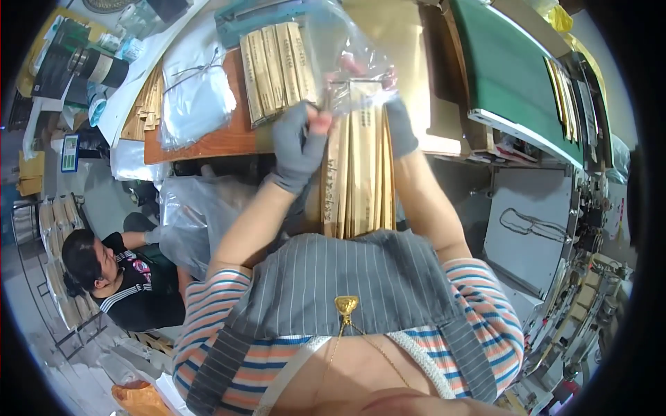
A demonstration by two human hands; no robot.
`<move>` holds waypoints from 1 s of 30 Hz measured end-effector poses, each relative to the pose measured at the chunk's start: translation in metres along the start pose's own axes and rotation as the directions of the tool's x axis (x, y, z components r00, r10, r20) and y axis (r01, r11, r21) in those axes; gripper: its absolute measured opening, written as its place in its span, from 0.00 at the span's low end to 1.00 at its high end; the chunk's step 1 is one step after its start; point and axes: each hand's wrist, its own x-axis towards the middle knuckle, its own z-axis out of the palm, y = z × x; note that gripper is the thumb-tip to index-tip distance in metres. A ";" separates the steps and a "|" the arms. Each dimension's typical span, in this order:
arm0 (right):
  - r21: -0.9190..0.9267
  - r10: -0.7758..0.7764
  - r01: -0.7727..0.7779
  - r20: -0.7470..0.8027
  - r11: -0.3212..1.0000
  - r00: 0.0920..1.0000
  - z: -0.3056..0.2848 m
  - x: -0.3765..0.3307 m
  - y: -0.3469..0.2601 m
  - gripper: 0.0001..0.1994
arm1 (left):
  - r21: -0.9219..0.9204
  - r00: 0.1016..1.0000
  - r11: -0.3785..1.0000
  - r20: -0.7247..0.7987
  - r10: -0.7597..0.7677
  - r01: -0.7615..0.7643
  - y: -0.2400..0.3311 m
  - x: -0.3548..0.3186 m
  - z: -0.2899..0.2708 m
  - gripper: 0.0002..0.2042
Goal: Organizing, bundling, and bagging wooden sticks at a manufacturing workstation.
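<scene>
A stack of long tan paper packets (357, 166) with dark printing stands in front of my apron, running from the table edge toward me. A clear plastic bag (340, 35) lies over the stack's far end. On the stack's left side, my left hand (300, 145), in a grey fingerless glove, is closed with thumb and fingers pinched at the bag's edge. My right hand (400, 125), gloved alike, is on the other side, its fingers gripping the bag and partly blurred behind the plastic. Left of the bag, another row of tan packets (277, 69) lies on the table.
A tied pile of clear bags (198, 104) lies on the brown tabletop (198, 148). A green board (517, 76) with a white edge stands at right. A person in black (128, 277) sits at lower left beside a large plastic sheet (198, 215). Bottles crowd the far left.
</scene>
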 end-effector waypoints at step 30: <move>-0.944 -0.791 -0.179 0.119 -0.278 0.601 0.029 -0.001 -0.188 0.07 | 0.174 0.685 0.952 0.663 -0.303 0.252 0.022 0.213 0.034 0.11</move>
